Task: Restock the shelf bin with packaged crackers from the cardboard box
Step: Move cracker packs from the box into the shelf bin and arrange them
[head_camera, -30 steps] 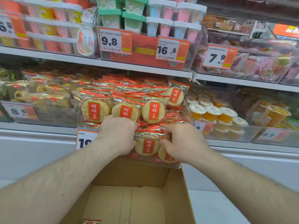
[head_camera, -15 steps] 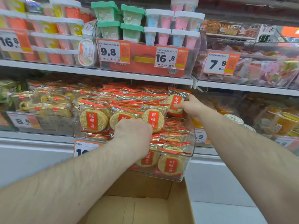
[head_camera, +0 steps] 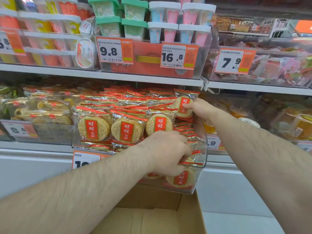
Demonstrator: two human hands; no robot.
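Observation:
A clear plastic shelf bin (head_camera: 203,146) on the middle shelf is packed with gold-and-red cracker packs (head_camera: 93,128), three standing upright in front. My left hand (head_camera: 166,153) is curled over the packs at the bin's front right, fingers pressed into the stacked wrappers. My right hand (head_camera: 200,109) reaches to the bin's back right corner and grips an upright cracker pack (head_camera: 183,105) there. The open cardboard box (head_camera: 187,215) sits below the bin, its visible bottom bare.
Price tags (head_camera: 115,50) hang on the upper shelf's bins of boxed sweets. A bin of yellow pastries (head_camera: 42,112) stands to the left, jelly cups (head_camera: 249,122) to the right. White shelf edge (head_camera: 101,75) runs just above the cracker bin.
One second ago both hands were at the bin's front. The right hand has since risen to the back right corner onto an upright pack. The left hand slid right along the front stack.

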